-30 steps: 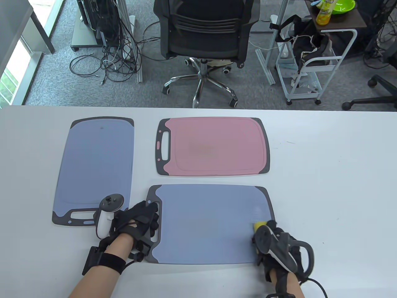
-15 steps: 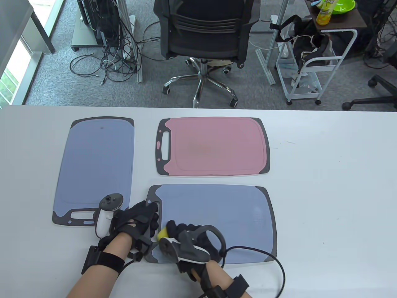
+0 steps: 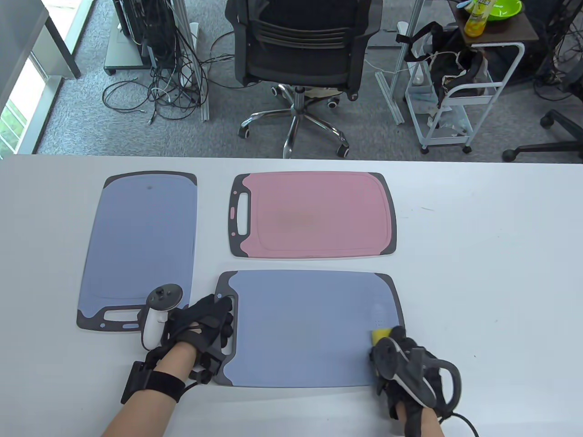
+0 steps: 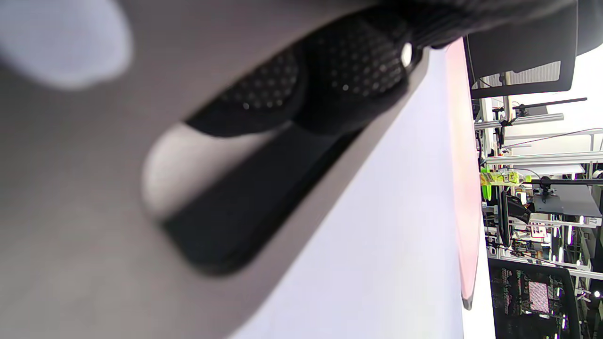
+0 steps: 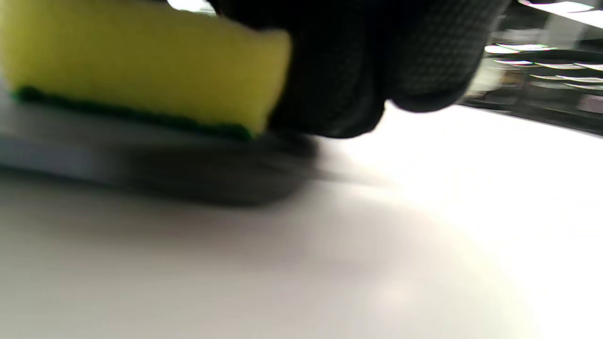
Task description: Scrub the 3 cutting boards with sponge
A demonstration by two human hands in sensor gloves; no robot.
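Note:
Three cutting boards lie on the white table (image 3: 478, 273): a blue one (image 3: 136, 246) at the left, a pink one (image 3: 319, 214) at the back, and a near blue one (image 3: 305, 327) in front of me. My left hand (image 3: 218, 321) holds the near board's dark handle end, its bent fingertips (image 4: 348, 66) at the handle slot. My right hand (image 3: 396, 348) grips a yellow sponge (image 3: 380, 336) with a green underside (image 5: 141, 61). It presses the sponge flat on the near board's right front corner (image 5: 94, 155).
Behind the table stand an office chair (image 3: 300, 50), a white wire cart (image 3: 455, 104) and tangled cables (image 3: 168, 82) on the floor. The pink board (image 4: 464, 188) shows edge-on beyond the near board in the left wrist view.
My right hand swept the sponge from the near board's right corner to its left end by the handle, then back to the right corner. The left hand stayed put.

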